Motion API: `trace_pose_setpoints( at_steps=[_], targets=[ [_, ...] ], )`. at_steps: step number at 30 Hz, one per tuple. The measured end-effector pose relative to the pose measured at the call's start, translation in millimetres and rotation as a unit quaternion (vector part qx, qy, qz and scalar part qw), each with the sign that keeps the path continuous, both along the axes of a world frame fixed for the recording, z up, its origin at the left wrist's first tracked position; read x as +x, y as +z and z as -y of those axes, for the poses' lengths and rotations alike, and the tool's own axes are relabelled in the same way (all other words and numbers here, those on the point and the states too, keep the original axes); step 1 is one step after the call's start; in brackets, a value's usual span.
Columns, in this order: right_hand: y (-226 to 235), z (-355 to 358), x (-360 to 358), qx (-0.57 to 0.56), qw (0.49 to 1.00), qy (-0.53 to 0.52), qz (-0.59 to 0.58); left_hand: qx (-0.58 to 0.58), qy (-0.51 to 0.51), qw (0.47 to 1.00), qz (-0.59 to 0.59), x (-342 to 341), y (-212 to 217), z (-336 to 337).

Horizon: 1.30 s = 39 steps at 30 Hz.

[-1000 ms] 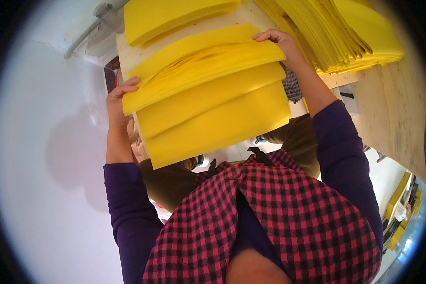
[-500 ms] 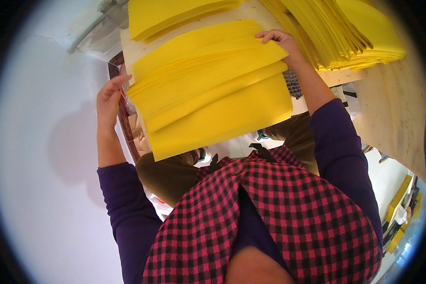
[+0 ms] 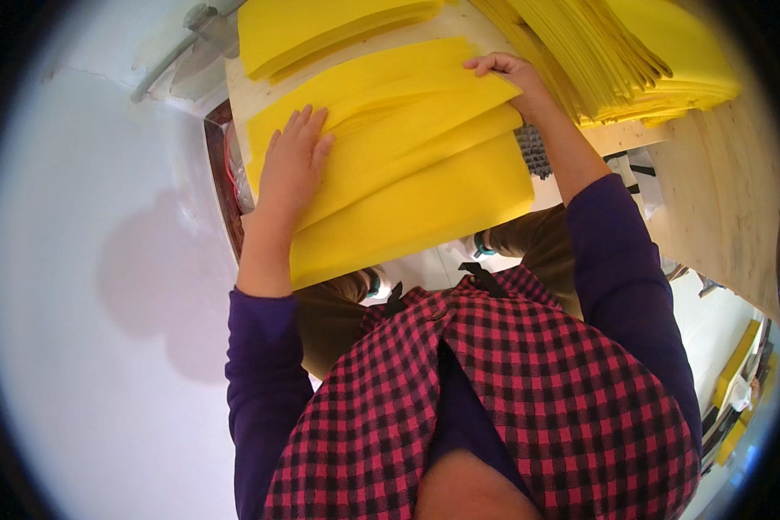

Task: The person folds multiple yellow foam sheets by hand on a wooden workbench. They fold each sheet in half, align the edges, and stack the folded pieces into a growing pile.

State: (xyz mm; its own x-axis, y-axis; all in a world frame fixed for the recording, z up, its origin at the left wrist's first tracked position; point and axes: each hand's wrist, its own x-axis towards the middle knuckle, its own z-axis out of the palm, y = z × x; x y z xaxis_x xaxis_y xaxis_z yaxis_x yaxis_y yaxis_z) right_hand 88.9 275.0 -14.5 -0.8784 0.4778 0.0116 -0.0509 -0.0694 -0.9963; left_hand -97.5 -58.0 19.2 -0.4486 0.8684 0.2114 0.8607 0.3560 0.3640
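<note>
Before me lie yellow fabric sheets, layered in overlapping steps, their near part reaching past the table edge above my knees. Flat on the left part of the top layer rests my left hand, its fingers stretched out. At the far right corner of the top layer, my right hand grips the sheet's edge between thumb and fingers; its thumb is partly hidden. Slight creases run across the top layer between the two hands.
A second yellow stack lies behind on the wooden table. Folded yellow sheets are piled at the far right. A white wall stands close on my left, and a wooden board is on the right.
My left hand has moved right, from beside the stack's left edge onto the top sheet, and lies flat there. My right hand stays at its corner, shifted only slightly.
</note>
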Motion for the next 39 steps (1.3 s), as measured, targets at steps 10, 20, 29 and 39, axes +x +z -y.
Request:
trace_pose_setpoints(
  at_steps=[10,20,29,39],
  targets=[
    [17,12,8,-0.045,0.992,-0.121,-0.006,0.000,0.021,0.999,-0.028,22,-19,8],
    [43,37,9,0.266,0.951,-0.151,0.042,0.006,0.014,0.999,-0.032,21,-22,9],
    [26,38,-22,0.649,0.739,-0.016,0.183,0.022,0.004,0.999,-0.034,19,-21,10],
    [41,67,-5,0.666,0.707,0.018,0.237,0.015,-0.006,0.999,-0.031,17,-22,12]
  ],
)
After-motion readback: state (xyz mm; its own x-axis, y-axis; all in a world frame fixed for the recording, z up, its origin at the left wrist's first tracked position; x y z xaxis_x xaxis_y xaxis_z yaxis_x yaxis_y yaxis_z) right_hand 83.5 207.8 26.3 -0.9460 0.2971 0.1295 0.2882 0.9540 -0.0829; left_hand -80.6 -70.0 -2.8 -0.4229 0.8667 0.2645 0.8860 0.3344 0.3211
